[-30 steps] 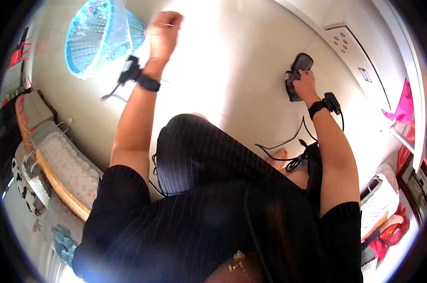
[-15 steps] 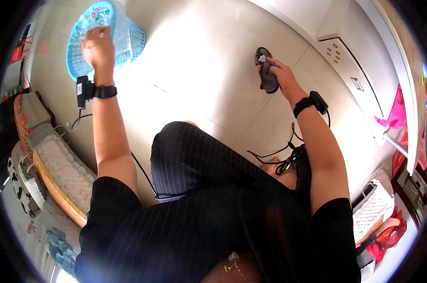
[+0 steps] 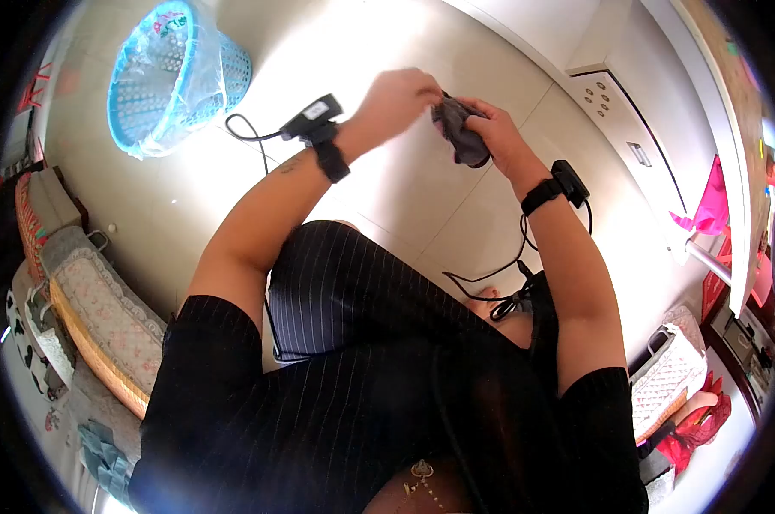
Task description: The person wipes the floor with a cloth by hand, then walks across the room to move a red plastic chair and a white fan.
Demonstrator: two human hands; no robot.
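Note:
A dark grey shoe-like item (image 3: 463,137) is held above the floor in my right hand (image 3: 497,137), with the thumb and fingers closed around its right side. My left hand (image 3: 396,103) reaches across to the item's upper end. Its fingers are bent and pinched there, slightly blurred, and whatever is between them is too small to make out. At the upper left stands a light-blue perforated basket (image 3: 134,107), lined with a clear plastic bag.
White cabinet (image 3: 619,128) with a row of round holes at the upper right. Cushioned wicker seat (image 3: 104,317) on the left, quilted white item (image 3: 668,381) at the lower right. Black cables (image 3: 507,300) hang near my right arm and foot.
My left hand has moved from over the blue basket rightward to the grey item. My right hand has brought the item a little left, and the white patch on it no longer shows.

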